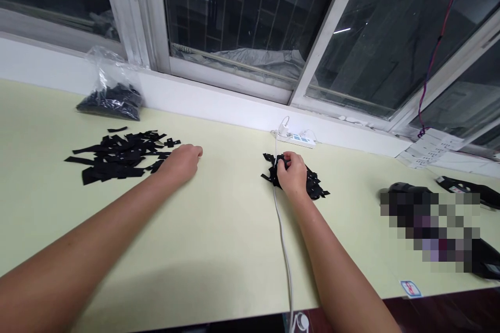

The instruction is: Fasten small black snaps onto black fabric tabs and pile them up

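Note:
Two piles of small black strips, seemingly fabric, lie on the pale yellow-green table [230, 250]. My left hand [183, 163] is closed at the right edge of the wider left pile [117, 156]; its fingertips are turned away, so what they hold, if anything, is hidden. Over the smaller right pile [313, 183], my right hand [292, 173] curls its thumb and fingers round a black strip [282, 161]. A white cable [282, 234] runs across the table, passing by the right hand and over that pile.
A clear plastic bag [113, 93] with black pieces inside stands at the back left. Against the wall is a power strip [297, 139] with a white plug. To the right lie dark objects [410, 192], partly blurred out, and white boxes [427, 145]. Windows rise behind.

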Demonstrator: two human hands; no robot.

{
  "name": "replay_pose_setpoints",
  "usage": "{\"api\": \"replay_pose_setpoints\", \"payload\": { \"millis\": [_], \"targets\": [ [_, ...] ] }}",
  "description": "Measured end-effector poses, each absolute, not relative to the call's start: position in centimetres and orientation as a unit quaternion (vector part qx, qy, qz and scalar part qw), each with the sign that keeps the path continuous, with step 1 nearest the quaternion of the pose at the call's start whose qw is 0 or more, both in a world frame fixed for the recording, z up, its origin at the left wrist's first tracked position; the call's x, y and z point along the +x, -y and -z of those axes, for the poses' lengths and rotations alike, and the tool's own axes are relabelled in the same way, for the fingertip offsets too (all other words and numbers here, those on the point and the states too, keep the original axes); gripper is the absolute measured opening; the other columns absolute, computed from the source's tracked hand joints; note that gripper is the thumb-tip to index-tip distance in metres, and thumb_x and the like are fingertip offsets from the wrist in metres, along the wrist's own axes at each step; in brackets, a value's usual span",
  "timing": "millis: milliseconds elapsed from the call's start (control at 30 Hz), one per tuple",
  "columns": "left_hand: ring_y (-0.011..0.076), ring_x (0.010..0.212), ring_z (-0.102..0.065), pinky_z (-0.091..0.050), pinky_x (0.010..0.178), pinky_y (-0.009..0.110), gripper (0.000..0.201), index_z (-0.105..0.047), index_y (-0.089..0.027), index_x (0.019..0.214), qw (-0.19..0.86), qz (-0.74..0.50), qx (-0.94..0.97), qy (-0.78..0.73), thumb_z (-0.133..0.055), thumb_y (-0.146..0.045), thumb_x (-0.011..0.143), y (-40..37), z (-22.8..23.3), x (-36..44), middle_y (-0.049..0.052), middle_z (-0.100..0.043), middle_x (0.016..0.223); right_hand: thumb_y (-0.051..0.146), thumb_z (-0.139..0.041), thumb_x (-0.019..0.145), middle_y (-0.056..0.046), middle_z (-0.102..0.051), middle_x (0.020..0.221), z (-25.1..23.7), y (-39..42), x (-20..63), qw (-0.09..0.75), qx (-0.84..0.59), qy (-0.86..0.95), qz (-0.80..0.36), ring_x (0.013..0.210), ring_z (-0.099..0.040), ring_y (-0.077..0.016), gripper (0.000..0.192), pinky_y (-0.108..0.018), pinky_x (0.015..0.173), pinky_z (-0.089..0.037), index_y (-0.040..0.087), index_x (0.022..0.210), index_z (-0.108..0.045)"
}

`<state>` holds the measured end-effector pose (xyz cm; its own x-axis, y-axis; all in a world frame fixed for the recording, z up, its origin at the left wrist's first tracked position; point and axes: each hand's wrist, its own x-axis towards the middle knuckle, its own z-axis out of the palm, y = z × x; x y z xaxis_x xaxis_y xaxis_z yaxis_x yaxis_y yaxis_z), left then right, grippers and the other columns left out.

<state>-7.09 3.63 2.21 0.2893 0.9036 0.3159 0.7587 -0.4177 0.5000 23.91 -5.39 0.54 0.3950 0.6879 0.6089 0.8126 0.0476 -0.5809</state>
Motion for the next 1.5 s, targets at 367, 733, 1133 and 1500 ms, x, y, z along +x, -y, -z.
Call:
{"api": "replay_pose_setpoints", "payload": {
  "millis": [367, 733, 1133, 1500],
  "targets": [
    [0.0191, 0.086, -0.066, -0.054, 0.085, 0.037, 0.033, -0.068, -0.016, 0.097, 0.514, -0.515, 0.560, -0.397, -0.077, -0.033, 0.071, 1.9, -3.4, -0.8, 0.007, -0.071, 0.094, 0.049, -0.062, 0.084, -0.005, -0.070, 0.088, -1.3, 6.8, 19.2, 0.511, -0.521, 0.582, -0.359, 0.077, -0.065, -0.0188, 0.038, -0.030, 0.063, -0.050, 0.020, 0.108, -0.062],
    [0.0157, 0.092, -0.064, -0.051, 0.094, 0.037, 0.022, -0.067, -0.014, 0.097, 0.585, -0.475, 0.559, -0.348, -0.072, -0.022, 0.078, 3.0, 0.0, 0.1, 0.007, -0.068, 0.096, 0.051, -0.074, 0.074, 0.001, -0.062, 0.066, -0.5, 7.3, 17.3, 0.437, -0.524, 0.589, -0.433, 0.056, -0.056, -0.0120, 0.035, -0.025, 0.051, -0.048, 0.018, 0.085, -0.067],
    [0.0253, 0.106, -0.061, -0.047, 0.096, 0.042, 0.022, -0.063, -0.019, 0.109, 0.192, -0.392, 0.775, -0.457, -0.054, -0.026, 0.090, 0.6, -0.6, -2.3, 0.009, -0.065, 0.119, 0.050, -0.066, 0.083, -0.002, -0.065, 0.063, -0.9, 7.4, 17.6, 0.401, -0.593, 0.589, -0.375, 0.046, -0.053, -0.0118, 0.032, -0.026, 0.046, -0.045, 0.018, 0.080, -0.067],
    [0.0219, 0.102, -0.057, -0.046, 0.087, 0.037, 0.015, -0.062, -0.022, 0.101, 0.213, -0.348, 0.860, -0.308, -0.058, -0.030, 0.090, 4.2, -0.7, -0.2, 0.004, -0.063, 0.105, 0.023, -0.070, 0.075, -0.005, -0.070, 0.093, -1.4, 7.4, 17.1, 0.453, -0.478, 0.470, -0.588, 0.087, -0.068, -0.0166, 0.019, -0.034, 0.090, -0.057, 0.014, 0.091, -0.069]
  ]
}}
